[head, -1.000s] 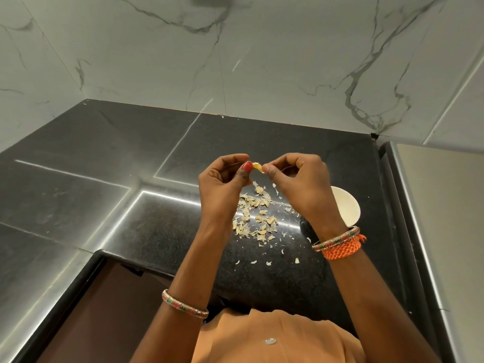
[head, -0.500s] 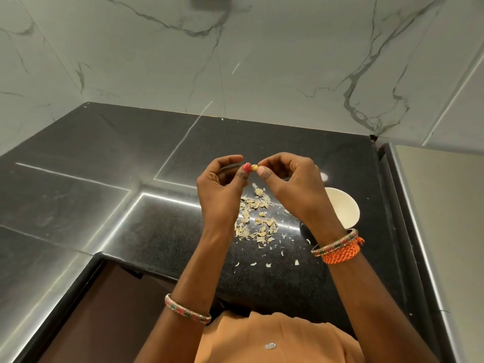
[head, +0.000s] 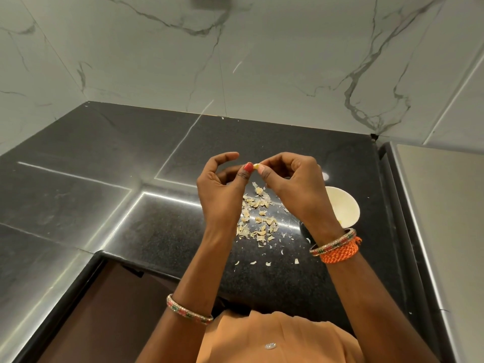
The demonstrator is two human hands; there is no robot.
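Note:
A small pale yellow clove (head: 256, 166) is held above the black counter, pinched from both sides. My left hand (head: 222, 189) pinches it between thumb and a finger, the other fingers curled. My right hand (head: 293, 184) pinches its right end with thumb and forefinger. Under the hands lies a scatter of dry pale peels (head: 258, 218) on the counter. A white bowl (head: 343, 205) stands to the right, partly hidden by my right wrist.
The black stone counter (head: 131, 179) meets marble walls at the back and left. A steel surface (head: 445, 218) lies to the right behind a dark raised edge. The counter's front edge steps back at lower left.
Both hands stay together on the clove. They have risen slightly and the fingers have shifted a little on it.

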